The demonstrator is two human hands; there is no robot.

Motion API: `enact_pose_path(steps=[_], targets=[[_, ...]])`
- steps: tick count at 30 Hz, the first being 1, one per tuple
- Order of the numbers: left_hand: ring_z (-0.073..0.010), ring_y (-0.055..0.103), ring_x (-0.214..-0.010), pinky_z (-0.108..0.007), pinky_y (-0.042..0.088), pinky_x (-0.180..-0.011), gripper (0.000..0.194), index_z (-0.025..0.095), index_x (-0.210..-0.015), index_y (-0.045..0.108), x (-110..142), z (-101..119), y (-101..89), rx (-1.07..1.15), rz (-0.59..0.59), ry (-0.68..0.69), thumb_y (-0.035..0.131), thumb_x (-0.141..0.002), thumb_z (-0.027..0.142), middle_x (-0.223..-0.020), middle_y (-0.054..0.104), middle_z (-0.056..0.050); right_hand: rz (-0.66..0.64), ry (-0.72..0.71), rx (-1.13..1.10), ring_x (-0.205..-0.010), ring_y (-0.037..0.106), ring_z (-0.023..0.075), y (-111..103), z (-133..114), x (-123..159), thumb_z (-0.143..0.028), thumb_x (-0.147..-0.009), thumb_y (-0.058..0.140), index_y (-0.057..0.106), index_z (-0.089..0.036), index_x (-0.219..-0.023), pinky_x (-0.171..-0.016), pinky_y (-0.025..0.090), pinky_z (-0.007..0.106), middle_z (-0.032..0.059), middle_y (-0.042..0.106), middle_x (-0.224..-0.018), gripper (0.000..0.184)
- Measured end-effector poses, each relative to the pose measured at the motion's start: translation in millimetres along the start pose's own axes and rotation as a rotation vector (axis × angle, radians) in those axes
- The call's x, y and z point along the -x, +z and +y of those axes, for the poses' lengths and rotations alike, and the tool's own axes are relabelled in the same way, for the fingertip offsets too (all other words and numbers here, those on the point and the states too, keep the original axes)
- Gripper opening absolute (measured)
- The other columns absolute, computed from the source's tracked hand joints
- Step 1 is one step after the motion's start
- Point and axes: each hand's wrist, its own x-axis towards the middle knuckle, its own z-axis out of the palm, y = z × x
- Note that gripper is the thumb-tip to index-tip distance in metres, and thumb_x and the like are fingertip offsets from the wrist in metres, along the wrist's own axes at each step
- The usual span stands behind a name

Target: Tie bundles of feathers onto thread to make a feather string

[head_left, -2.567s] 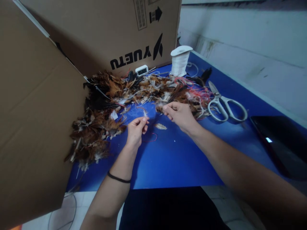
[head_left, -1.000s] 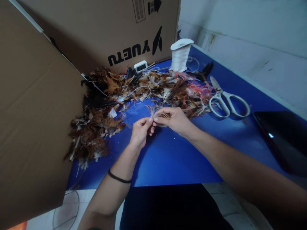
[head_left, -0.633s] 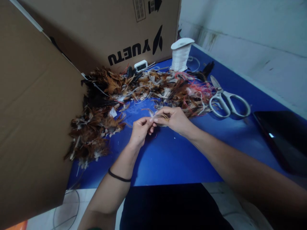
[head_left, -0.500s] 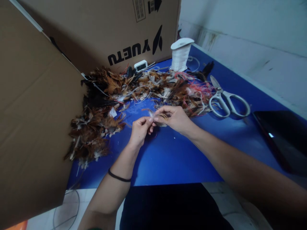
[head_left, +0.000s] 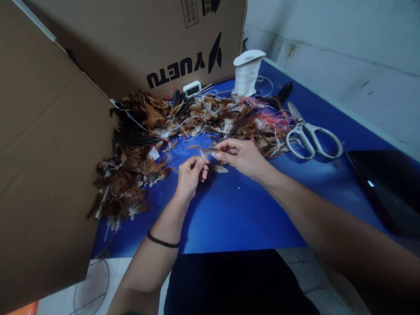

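Note:
Over the blue table, my left hand point(head_left: 190, 176) pinches small feathers point(head_left: 205, 152) with pale, fluffy bases between thumb and fingers. Close on its right, my right hand point(head_left: 241, 158) has its thumb and fingertips closed on the brownish end of the feathers. The fingertips partly hide what is held. A light feather point(head_left: 219, 169) lies on the table just below my right fingers. Beyond my hands stretches a curved heap of brown, black and white feathers point(head_left: 213, 111), with pinkish-red strands point(head_left: 274, 122) at its right part.
Grey-handled scissors point(head_left: 311, 140) lie right of the heap. Behind stand a white spool point(head_left: 247, 72) and a small white digital display point(head_left: 192, 89). A dark phone or tablet point(head_left: 387, 188) rests at the right. Cardboard point(head_left: 49, 144) walls in the left and back; a wall point(head_left: 344, 52) borders the right.
My hands have drawn slightly apart, the right one moving a little up and right. More of the feathers between the fingers now shows.

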Motion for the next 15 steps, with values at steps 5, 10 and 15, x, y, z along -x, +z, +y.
enact_pose_path(steps=[5,10,15], targets=[[-0.0029,0.044,-0.041,-0.015,0.031,-0.036,0.034,0.014,-0.073,0.061,-3.6,5.0,-1.1,0.089,0.132,0.0,0.071,-0.07,0.046,-0.058,0.054,0.003,0.063,-0.104,0.646,-0.068,0.055,0.0131,-17.2,-0.3,-1.6,-0.019,-0.079,0.056,0.068,-0.017,-0.083,-0.066,0.041,0.028,0.0052,0.065,-0.085,0.013],[-0.003,0.044,-0.041,-0.016,0.031,-0.037,0.032,0.014,-0.073,0.061,-4.1,3.8,-1.5,0.1,0.137,0.004,0.071,-0.07,0.044,-0.059,0.054,0.003,-0.009,-0.066,0.975,-0.08,0.059,0.0195,-16.0,-0.6,2.2,-0.03,-0.083,0.057,0.068,-0.016,-0.091,-0.067,0.04,0.031,0.0089,0.062,-0.095,0.019],[-0.003,0.045,-0.042,-0.016,0.032,-0.037,0.032,0.014,-0.074,0.061,-4.7,0.6,-3.0,0.073,0.119,0.005,0.07,-0.071,0.045,-0.061,0.055,0.003,-0.108,-0.028,1.063,-0.073,0.058,0.017,-9.7,4.6,2.3,-0.021,-0.085,0.049,0.065,-0.016,-0.086,-0.058,0.034,0.028,0.0081,0.06,-0.093,0.016]])
